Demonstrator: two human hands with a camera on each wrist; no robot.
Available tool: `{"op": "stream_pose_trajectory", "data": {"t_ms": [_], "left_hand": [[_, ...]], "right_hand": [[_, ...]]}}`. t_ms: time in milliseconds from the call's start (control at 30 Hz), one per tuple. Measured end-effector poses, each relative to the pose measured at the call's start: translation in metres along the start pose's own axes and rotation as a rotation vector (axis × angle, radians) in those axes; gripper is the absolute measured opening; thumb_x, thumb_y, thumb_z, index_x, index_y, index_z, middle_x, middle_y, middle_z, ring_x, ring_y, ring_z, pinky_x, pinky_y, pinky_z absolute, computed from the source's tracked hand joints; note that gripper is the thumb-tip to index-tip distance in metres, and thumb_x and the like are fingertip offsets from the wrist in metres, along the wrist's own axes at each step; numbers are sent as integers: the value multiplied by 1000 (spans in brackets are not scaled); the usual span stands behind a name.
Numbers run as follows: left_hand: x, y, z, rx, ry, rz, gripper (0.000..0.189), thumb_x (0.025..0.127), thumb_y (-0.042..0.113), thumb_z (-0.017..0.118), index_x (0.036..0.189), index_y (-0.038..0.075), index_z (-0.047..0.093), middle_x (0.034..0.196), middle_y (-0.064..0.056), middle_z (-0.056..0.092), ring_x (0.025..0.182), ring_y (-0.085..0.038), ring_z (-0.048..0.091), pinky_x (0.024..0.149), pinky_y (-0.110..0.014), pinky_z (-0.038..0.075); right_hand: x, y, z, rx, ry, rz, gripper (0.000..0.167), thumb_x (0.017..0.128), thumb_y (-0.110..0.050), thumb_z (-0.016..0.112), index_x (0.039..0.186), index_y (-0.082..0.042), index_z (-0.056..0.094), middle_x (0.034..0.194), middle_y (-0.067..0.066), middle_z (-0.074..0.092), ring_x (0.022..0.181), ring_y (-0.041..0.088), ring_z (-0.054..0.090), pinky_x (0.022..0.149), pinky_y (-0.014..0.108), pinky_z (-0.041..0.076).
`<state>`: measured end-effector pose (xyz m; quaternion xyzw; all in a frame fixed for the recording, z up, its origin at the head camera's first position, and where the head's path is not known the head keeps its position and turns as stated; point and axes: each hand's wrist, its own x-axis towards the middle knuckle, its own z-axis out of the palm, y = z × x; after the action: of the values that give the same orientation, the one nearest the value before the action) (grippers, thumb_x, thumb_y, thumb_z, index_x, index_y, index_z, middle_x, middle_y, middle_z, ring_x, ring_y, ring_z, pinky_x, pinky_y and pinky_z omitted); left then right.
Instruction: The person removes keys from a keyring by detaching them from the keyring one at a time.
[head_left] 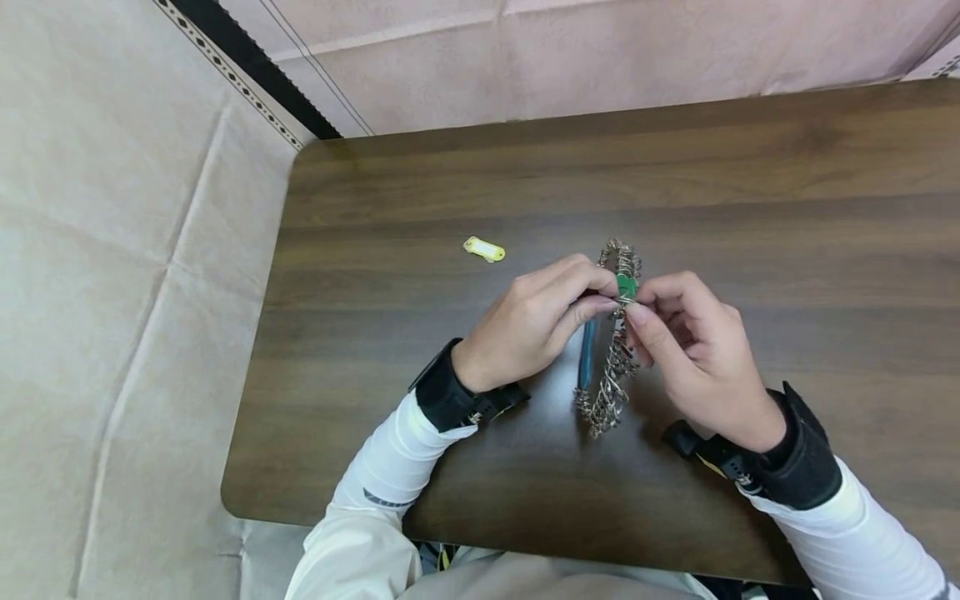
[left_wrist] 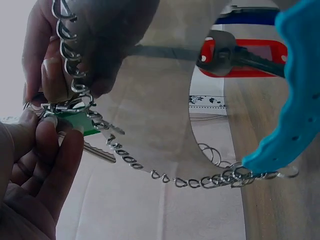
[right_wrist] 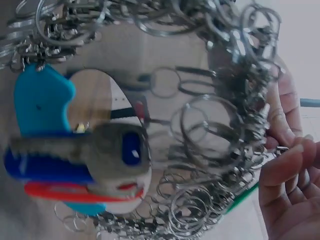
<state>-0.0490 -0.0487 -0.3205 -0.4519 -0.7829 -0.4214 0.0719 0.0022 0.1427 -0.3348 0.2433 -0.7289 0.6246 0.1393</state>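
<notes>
A loop of linked metal rings hangs between my hands above the table. My left hand pinches a small metal ring by the green key tag with thumb and forefinger. From the other side, my right hand pinches at the same ring, its fingertips close to the left ones. A key hangs near the green tag in the left wrist view. A turquoise curved plastic piece joins the ring chain. Inside the loop appear a red key tag, a blue key tag and a key.
A yellow key tag lies on the brown wooden table, beyond my left hand. Pale cloth hangs along the table's left side and behind its back edge. Black straps circle both wrists.
</notes>
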Motion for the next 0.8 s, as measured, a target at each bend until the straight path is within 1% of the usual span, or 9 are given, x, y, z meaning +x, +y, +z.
{"op": "stream_pose_trajectory", "data": {"t_ms": [133, 233, 300, 400, 500, 567, 667, 800], "left_hand": [[0, -1, 1, 3, 14, -4, 10, 100, 7, 61, 104, 0, 65, 97, -8, 67, 90, -10, 62, 88, -14, 50], [0, -3, 1, 6, 30, -3, 9, 100, 7, 62, 104, 0, 65, 97, -8, 67, 90, -11, 62, 87, -14, 50], [0, -4, 2, 5, 40, -2, 9, 100, 7, 62, 103, -1, 65, 96, -7, 66, 89, -11, 61, 86, -15, 50], [0, -5, 3, -7, 50, -1, 8, 99, 6, 63, 103, -1, 65, 95, -8, 66, 88, -11, 61, 84, -16, 50], [1, -6, 2, -25, 47, -13, 8, 99, 6, 63, 103, -1, 65, 94, -8, 67, 87, -11, 61, 83, -17, 51], [1, -6, 1, -37, 44, -24, 9, 99, 6, 64, 103, -1, 66, 95, -8, 68, 88, -11, 61, 84, -17, 51], [1, -6, 0, -58, 41, -39, 9, 98, 6, 65, 103, -1, 67, 95, -8, 69, 89, -11, 63, 84, -17, 51], [1, -5, -1, -85, 36, -55, 8, 98, 6, 65, 102, 0, 68, 95, -8, 71, 87, -9, 65, 83, -16, 52]], "right_hand": [[2, 0, -2, -110, -7, -23, 36, 106, -26, 53, 100, 9, 55, 74, -2, 56, 59, -1, 47, 51, 13, 39], [4, 1, -3, -177, -8, -33, 37, 106, -29, 53, 100, 7, 57, 73, -3, 55, 61, -3, 46, 53, 12, 39], [5, 1, -2, -204, -7, -35, 35, 106, -28, 53, 100, 6, 58, 73, -2, 56, 63, -3, 47, 54, 12, 39], [6, 2, -1, -234, 1, -44, 38, 106, -31, 52, 99, 5, 58, 73, -1, 58, 64, -3, 46, 55, 12, 36], [7, 2, -1, -226, 18, -40, 39, 106, -31, 52, 98, 6, 58, 73, 0, 58, 63, -4, 46, 54, 13, 35], [7, 2, 0, -209, 31, -31, 36, 106, -28, 53, 97, 7, 57, 72, -1, 58, 61, -4, 45, 53, 13, 34], [6, 3, 2, -170, 54, -7, 30, 106, -21, 55, 96, 8, 57, 71, -2, 57, 58, -3, 44, 52, 12, 34], [6, 3, 4, -95, 87, 10, 29, 105, -17, 56, 95, 11, 56, 71, -7, 57, 55, -2, 44, 51, 13, 35]]}}
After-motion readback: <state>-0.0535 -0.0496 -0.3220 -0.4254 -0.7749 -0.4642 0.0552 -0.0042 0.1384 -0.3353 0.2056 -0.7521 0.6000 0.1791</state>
